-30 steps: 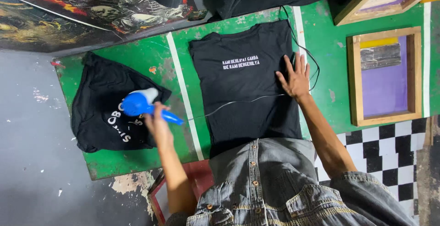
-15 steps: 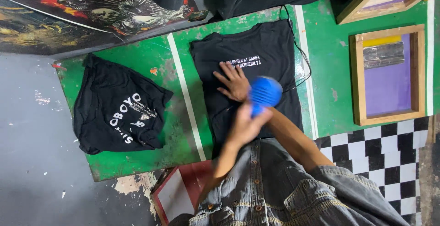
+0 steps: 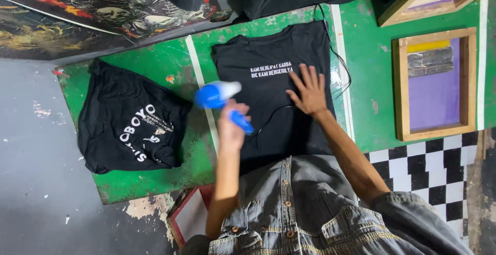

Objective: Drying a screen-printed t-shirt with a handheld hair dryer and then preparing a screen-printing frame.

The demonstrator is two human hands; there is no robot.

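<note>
The left hand [image 3: 231,127] has its grip closed around the blue handle of a blue hair dryer [image 3: 219,100], whose pale nozzle points toward two o'clock, over the left edge of the black T-shirt [image 3: 279,95] spread flat at the middle of the green worktop [image 3: 369,79]. The right hand [image 3: 309,92] lies palm down on that shirt, fingers spread wide and holding nothing, just below a short white print on the chest. A thin black cord [image 3: 338,58] runs from twelve o'clock down the shirt's right edge, loops back across the cloth under the right hand and reaches the dryer's handle, so it lies across the fabric. At nine o'clock a second black T-shirt [image 3: 132,120] lies crumpled with white lettering showing, parted from the first by a white stripe [image 3: 199,84] painted on the worktop. At three o'clock lies a wooden printing frame [image 3: 434,82] with a purple screen, well apart from both hands. A painted board [image 3: 82,7] leans at eleven o'clock. The person's grey denim shirt [image 3: 305,208] fills six o'clock and hides the lower hem of the middle shirt.
</note>
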